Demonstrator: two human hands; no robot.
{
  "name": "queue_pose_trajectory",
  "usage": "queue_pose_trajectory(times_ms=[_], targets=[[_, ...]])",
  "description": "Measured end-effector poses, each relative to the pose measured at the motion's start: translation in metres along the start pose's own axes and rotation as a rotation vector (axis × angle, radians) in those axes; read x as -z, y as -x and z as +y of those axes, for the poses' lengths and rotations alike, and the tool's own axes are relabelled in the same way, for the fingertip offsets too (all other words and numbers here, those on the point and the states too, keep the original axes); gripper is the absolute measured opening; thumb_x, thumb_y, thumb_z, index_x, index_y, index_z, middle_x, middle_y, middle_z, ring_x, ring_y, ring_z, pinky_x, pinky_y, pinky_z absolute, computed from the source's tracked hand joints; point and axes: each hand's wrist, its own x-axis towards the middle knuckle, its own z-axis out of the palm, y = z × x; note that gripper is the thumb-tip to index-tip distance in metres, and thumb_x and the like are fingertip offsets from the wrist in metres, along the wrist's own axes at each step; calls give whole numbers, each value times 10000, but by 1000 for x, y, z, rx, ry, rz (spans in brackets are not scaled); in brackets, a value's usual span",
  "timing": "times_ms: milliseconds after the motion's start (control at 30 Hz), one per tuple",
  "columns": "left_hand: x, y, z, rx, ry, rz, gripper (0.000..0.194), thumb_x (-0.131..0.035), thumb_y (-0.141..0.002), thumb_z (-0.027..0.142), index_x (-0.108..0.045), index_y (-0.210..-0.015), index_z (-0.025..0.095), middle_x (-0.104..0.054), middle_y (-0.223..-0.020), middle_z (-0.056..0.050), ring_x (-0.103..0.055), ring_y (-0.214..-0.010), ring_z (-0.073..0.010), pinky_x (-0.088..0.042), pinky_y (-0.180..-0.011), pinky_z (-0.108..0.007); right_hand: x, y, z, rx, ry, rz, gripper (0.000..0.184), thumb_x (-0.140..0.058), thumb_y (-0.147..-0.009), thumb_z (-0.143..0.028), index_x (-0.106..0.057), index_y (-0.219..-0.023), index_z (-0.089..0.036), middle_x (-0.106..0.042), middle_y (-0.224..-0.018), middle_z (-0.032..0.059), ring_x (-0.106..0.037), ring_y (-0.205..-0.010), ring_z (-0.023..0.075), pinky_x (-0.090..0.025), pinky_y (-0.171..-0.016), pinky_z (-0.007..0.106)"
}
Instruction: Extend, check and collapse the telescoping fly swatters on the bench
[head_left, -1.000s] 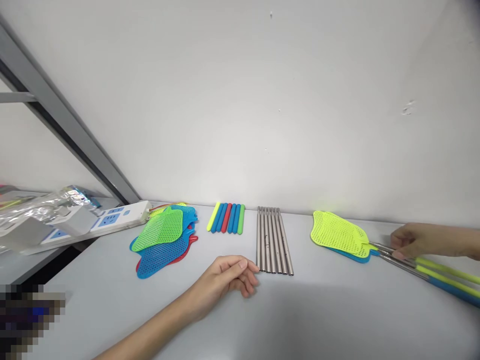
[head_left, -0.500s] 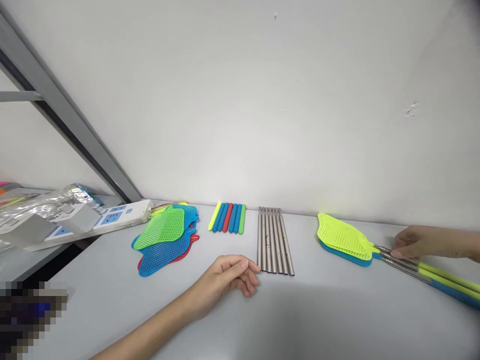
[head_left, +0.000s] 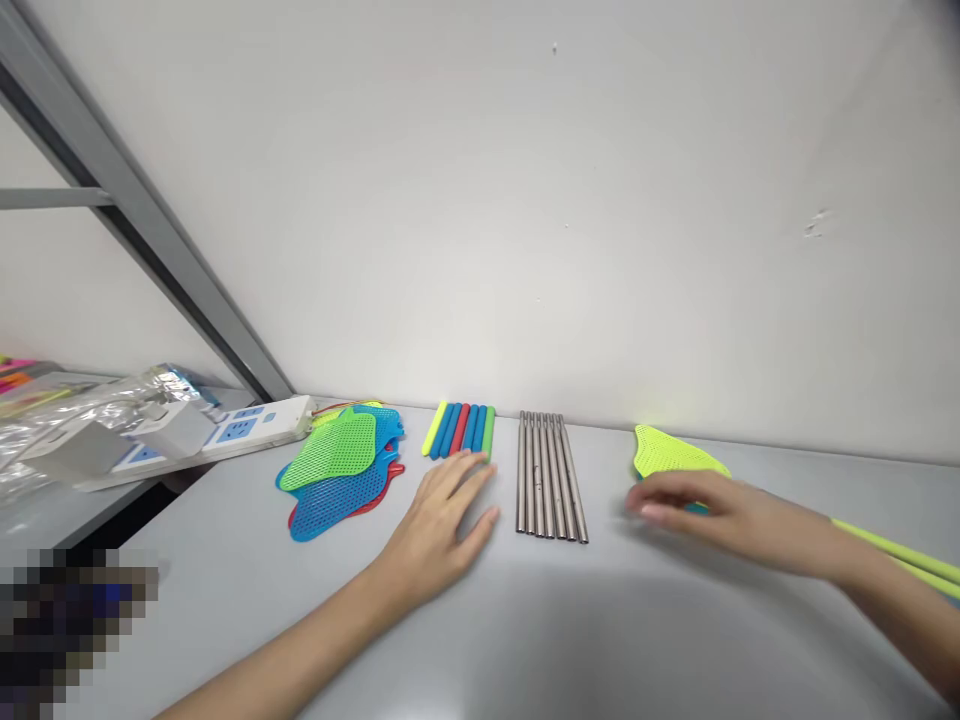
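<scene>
My left hand [head_left: 439, 520] reaches over the table with fingers spread, its fingertips just at the near ends of a row of coloured handle grips [head_left: 459, 430]; it holds nothing. To the right of it lie several metal rods [head_left: 551, 480] side by side. My right hand [head_left: 705, 510], a little blurred, is above the assembled fly swatters, thumb and fingers apart, nothing between them. It partly hides the yellow fly swatter [head_left: 675, 450] and the blue one beneath. At the left are loose fly swatter heads [head_left: 337, 500] in green, blue, red and yellow, piled up.
A white power strip [head_left: 262, 428] with plugged-in adapters [head_left: 176, 430] is at the left, beside clear plastic packaging [head_left: 97, 420]. Behind the grey table [head_left: 585, 630] stands a white wall [head_left: 480, 220]. A grey metal frame post [head_left: 172, 240] slants down on the left.
My right hand has let go of the assembled swatters' shafts and moved left. My left hand has moved away from the rods toward the coloured grips, its fingers spreading.
</scene>
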Motion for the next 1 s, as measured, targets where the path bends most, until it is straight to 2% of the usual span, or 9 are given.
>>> queue_pose_trajectory(times_ms=[33, 100, 200, 333, 533, 700, 867, 1000], targets=[[-1, -1, -3, 5, -73, -15, 464, -431, -820, 376, -370, -1255, 225, -321, -1342, -67, -218, -1240, -252, -171, -1015, -433, -13, -2, -8, 49, -53, -99, 286, -467, -788, -449, -612, -970, -282, -611, -934, 13, -551, -814, 169, -441, -712, 258], [-2, -2, -6, 33, -165, -54, 565, -419, -812, 442, -253, -1314, 245, -200, -1402, -59, -124, -1272, -276, -121, -1010, -493, -32, -5, -16, 119, -118, -168, 313, -440, -804, -446, -592, -1016, -272, -598, -951, 21, -541, -787, 162, -437, -697, 260], [-4, -3, -6, 57, -214, -117, 602, -371, -816, 495, -170, -1336, 268, -113, -1424, -61, -73, -1282, -289, -107, -990, -538, -47, -7, -17, 131, -160, -110, 329, -406, -821, -445, -580, -1026, -257, -573, -984, 36, -522, -768, 163, -431, -668, 266], [-4, -3, -5, 73, -237, -126, 592, -343, -825, 504, -166, -1337, 266, -74, -1426, -85, -76, -1280, -290, -117, -980, -540, -53, -8, -14, 194, -151, -62, 343, -392, -835, -427, -561, -1066, -238, -557, -922, 46, -509, -746, 154, -419, -670, 265], [-2, -2, -3, 69, -219, -54, 520, -385, -825, 451, -282, -1296, 256, -141, -1400, -95, -162, -1247, -299, -195, -967, -495, -53, -10, -11, 284, -76, -86, 319, -364, -860, -388, -570, -1063, -253, -546, -865, 42, -510, -725, 143, -408, -653, 256], [-1, -1, 0, -14, -240, -23, 348, -393, -839, 340, -440, -1166, 230, -248, -1350, -99, -223, -1223, -267, -205, -957, -456, -55, -8, -10, 352, 2, -95, 280, -392, -855, -360, -597, -1012, -251, -565, -805, 37, -503, -770, 158, -396, -703, 270], [-1, -1, 0, -25, -254, -40, 308, -396, -837, 313, -463, -1128, 238, -390, -1259, -88, -313, -1165, -250, -209, -918, -455, -60, -9, -8, 311, -15, -14, 314, -392, -845, -387, -570, -1056, -238, -560, -764, 35, -512, -691, 150, -401, -633, 257], [-1, -1, 0, -42, -225, -27, 292, -401, -834, 303, -496, -1101, 235, -456, -1205, -86, -378, -1108, -248, -172, -921, -461, -59, -10, -10, 302, -21, -16, 311, -358, -856, -381, -599, -984, -233, -587, -769, 34, -523, -698, 155, -394, -615, 245]])
